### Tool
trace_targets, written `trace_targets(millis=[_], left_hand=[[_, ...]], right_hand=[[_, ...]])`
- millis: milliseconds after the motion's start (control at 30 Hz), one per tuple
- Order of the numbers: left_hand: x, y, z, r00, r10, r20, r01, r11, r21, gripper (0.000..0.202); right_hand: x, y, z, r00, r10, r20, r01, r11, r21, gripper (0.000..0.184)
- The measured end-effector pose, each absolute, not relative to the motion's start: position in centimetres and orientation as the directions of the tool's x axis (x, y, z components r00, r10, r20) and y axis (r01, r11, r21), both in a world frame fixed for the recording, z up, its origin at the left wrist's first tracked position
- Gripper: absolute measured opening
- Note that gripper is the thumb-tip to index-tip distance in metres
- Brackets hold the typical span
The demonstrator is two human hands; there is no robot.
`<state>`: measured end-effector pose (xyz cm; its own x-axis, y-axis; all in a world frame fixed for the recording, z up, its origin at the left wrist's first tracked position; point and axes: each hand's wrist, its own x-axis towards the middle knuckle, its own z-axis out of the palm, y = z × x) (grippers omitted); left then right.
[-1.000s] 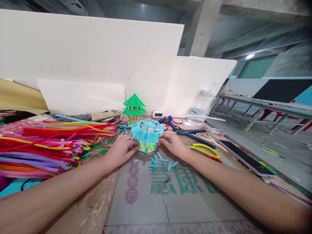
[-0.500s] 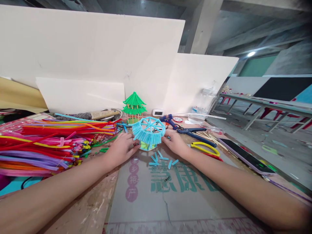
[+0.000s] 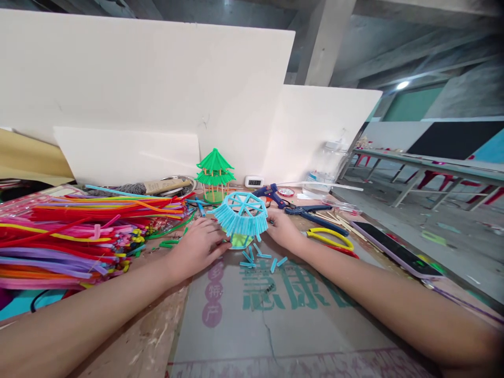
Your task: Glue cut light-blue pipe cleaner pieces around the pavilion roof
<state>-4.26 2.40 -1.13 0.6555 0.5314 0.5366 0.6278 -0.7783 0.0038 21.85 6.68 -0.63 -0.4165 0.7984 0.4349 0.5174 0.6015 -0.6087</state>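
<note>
A light-blue model pavilion (image 3: 241, 219), made of pipe cleaners, is between my two hands. Its roof has an open spoked top and a fringe of short blue strips down the near side; a green base shows beneath. My left hand (image 3: 199, 242) has its fingers closed at the model's lower left edge. On the other side, my right hand (image 3: 285, 231) pinches the right edge, with its fingertips partly hidden. Several short blue pipe-cleaner pieces (image 3: 263, 256) lie on the mat just in front. Behind stands a green two-tiered pavilion (image 3: 215, 170) on thin wooden posts.
Bundles of coloured pipe cleaners (image 3: 74, 236) cover the left side. To the right are a blue glue gun (image 3: 275, 197), dark-handled pliers (image 3: 315, 214), yellow-handled scissors (image 3: 331, 237) and a phone (image 3: 394, 248). A small digital clock (image 3: 254, 181) stands before white boards (image 3: 157, 79).
The blue model has turned slightly and its fringed side now faces more towards me. Both hands have stayed at its sides. The view has shifted a little.
</note>
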Motion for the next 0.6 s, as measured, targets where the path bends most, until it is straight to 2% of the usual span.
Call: trace_targets(millis=[133,267,400,500,600], left_hand=[[-4.2,2.7,-1.3,0.595,0.612,0.521,0.681,-0.728,0.077,0.028],[-4.2,2.9,-1.4,0.558,0.660,0.503,0.693,-0.704,0.154,0.028],[-4.3,2.9,-1.2,0.565,0.661,0.494,0.645,-0.728,0.235,0.027],[-4.6,3.1,-1.0,0.451,0.739,0.501,0.714,-0.635,0.295,0.038],[-5.0,3.5,-0.9,0.392,0.785,0.479,0.759,-0.570,0.313,0.036]], right_hand=[[21.9,6.9,-1.0,-0.405,0.821,0.403,0.488,0.567,-0.663,0.016],[21.9,7.3,-1.7,-0.401,0.829,0.391,0.455,0.550,-0.700,0.020],[21.8,7.0,-1.2,-0.424,0.818,0.388,0.500,0.569,-0.653,0.014],[21.6,6.5,-0.5,-0.428,0.818,0.385,0.539,0.573,-0.618,0.013],[21.5,6.4,-0.2,-0.429,0.817,0.385,0.547,0.575,-0.609,0.014]])
